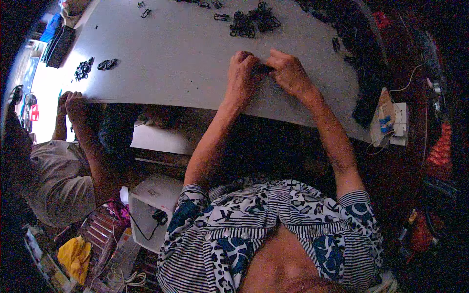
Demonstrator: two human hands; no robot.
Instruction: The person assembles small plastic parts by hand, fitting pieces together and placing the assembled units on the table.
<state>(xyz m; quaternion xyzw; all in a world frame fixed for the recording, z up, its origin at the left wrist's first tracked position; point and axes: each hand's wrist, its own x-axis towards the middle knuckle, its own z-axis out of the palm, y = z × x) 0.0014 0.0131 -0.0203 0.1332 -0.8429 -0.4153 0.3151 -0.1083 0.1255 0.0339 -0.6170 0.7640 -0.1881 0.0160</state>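
Note:
Over the white tabletop (161, 58), my left hand (242, 75) and my right hand (288, 73) are close together with fingers pinched. Between them is a small dark piece (265, 69), gripped from both sides; its exact kind is too blurred to tell. Just beyond my hands lies a heap of small black frame-like parts (249, 24), with a single similar part (221, 17) to its left. Another loose black part (335, 44) rests to the right of my right hand.
A long dark mass of black parts (361, 63) runs along the table's right side. White power strip (399, 122) at right. At left, a person's hands (73, 105) are at the table edge near two small black clusters (84, 69). A white bin (151, 195) stands below the table.

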